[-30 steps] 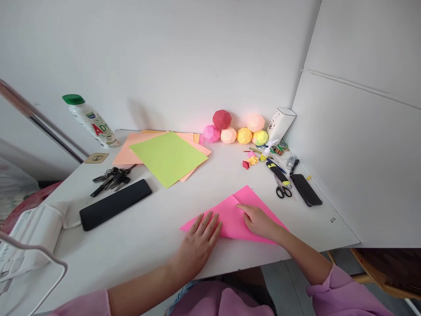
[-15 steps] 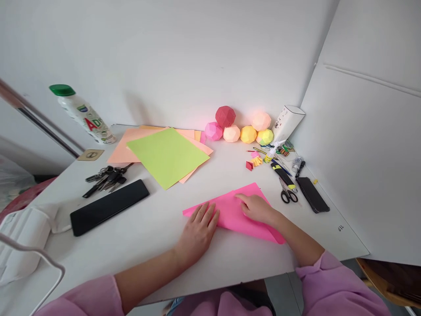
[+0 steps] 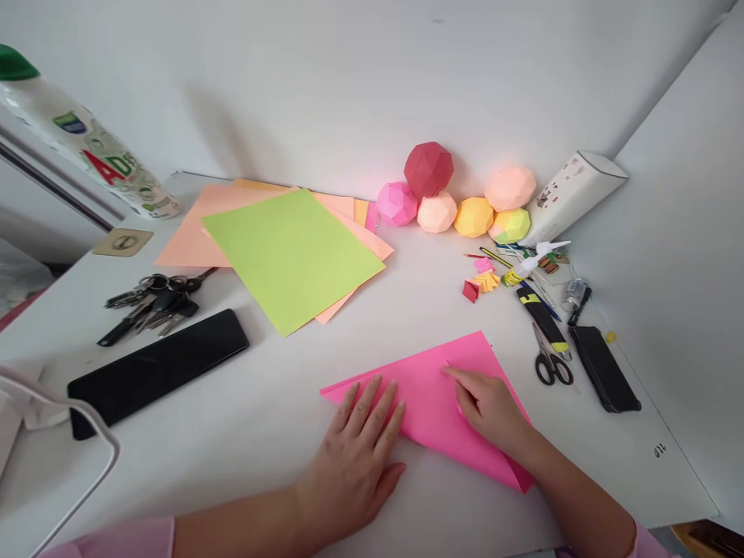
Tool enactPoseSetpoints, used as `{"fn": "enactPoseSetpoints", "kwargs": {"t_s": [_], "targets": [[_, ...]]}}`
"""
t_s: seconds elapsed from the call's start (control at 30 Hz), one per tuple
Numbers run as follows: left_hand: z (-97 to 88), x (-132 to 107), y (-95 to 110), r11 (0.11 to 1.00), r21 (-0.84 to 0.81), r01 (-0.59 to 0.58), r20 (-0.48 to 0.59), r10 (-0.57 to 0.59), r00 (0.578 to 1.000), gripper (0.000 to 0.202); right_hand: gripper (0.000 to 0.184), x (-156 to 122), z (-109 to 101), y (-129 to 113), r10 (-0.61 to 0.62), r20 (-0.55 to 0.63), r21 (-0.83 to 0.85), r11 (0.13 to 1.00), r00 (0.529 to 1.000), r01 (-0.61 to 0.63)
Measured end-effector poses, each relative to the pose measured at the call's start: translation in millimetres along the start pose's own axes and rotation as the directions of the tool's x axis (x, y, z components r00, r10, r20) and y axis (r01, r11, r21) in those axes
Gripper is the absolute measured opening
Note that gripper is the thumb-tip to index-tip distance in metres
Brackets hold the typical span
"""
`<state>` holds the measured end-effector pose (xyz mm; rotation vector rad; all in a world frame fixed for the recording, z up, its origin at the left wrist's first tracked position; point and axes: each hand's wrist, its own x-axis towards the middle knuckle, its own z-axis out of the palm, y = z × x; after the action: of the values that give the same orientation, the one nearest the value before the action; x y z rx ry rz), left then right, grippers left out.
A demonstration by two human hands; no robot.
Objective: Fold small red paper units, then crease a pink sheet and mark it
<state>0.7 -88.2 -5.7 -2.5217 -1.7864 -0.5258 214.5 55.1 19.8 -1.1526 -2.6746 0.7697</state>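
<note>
A bright pink sheet of paper point(image 3: 427, 422) lies at the front of the white table, folded into a roughly triangular shape. Along its upper left edge a narrow double layer shows, and its lower right end curls up under my right forearm. My left hand point(image 3: 357, 449) rests flat on the left part of the sheet, fingers spread. On the upper right part, my right hand point(image 3: 491, 407) touches the paper with its index finger stretched out. The thumb is apart from it and the other fingers are curled. No object shows in either hand.
Green paper point(image 3: 296, 263) tops peach sheets at the back. Paper polyhedrons point(image 3: 428, 169) stand by the wall. Scissors point(image 3: 549, 364), a cutter point(image 3: 543, 319), a glue bottle point(image 3: 520, 270) and a black pouch point(image 3: 604, 368) lie right; a phone point(image 3: 160, 372) and keys point(image 3: 163, 302) left.
The view has moved closer and lower over the table. Both hands stay on the pink paper in nearly the same places, the left fingers spread somewhat wider, its thumb now showing.
</note>
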Motion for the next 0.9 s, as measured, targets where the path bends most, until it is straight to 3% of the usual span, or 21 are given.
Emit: {"fn": "enactPoseSetpoints", "kwargs": {"t_s": [0.23, 0.57, 0.9], "targets": [[-2.5, -0.4, -2.1, 1.000, -0.023, 0.021, 0.082, -0.019, 0.996, 0.060, 0.039, 0.2, -2.6, 1.6, -0.057, -0.062, -0.017, 0.998, 0.996, 0.056], [-9.6, -0.3, -3.3, 1.000, -0.011, 0.028, 0.112, -0.026, 0.993, 0.062, 0.033, 3.8, -8.3, 0.7, -0.091, -0.107, -0.034, 0.996, 0.990, 0.088], [-10.0, -8.6, -0.2, 0.999, -0.024, 0.026, 0.058, -0.024, 0.998, 0.054, 0.034, -11.5, -6.5, -6.3, -0.030, -0.020, -0.039, 0.999, 0.999, 0.029]]}}
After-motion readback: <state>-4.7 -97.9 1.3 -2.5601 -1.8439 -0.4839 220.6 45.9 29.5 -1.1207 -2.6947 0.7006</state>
